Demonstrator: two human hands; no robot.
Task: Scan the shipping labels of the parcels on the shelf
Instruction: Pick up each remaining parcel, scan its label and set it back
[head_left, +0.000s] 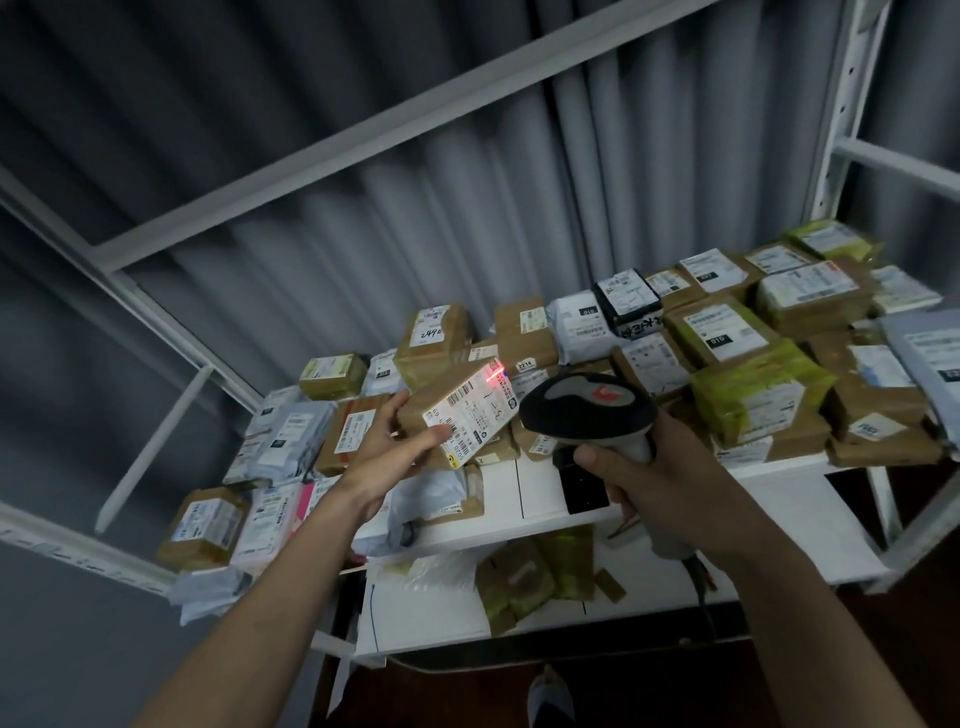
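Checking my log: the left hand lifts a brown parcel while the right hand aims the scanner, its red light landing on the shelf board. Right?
Not quite: the head view shows the red light landing on the shipping label of the brown parcel, not the board. Left hand and right hand with scanner are correct.

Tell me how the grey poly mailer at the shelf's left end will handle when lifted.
The grey poly mailer is probably floppy: its surface looks wrinkled and slumped. Its glossy film may be slippery. It leans on a brown box, so it might slide.

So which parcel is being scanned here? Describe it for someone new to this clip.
On the white shelf, look above its front middle. The left hand holds a brown box tilted, unlike the parcels lying flat, and its white label carries the scanner's red light.
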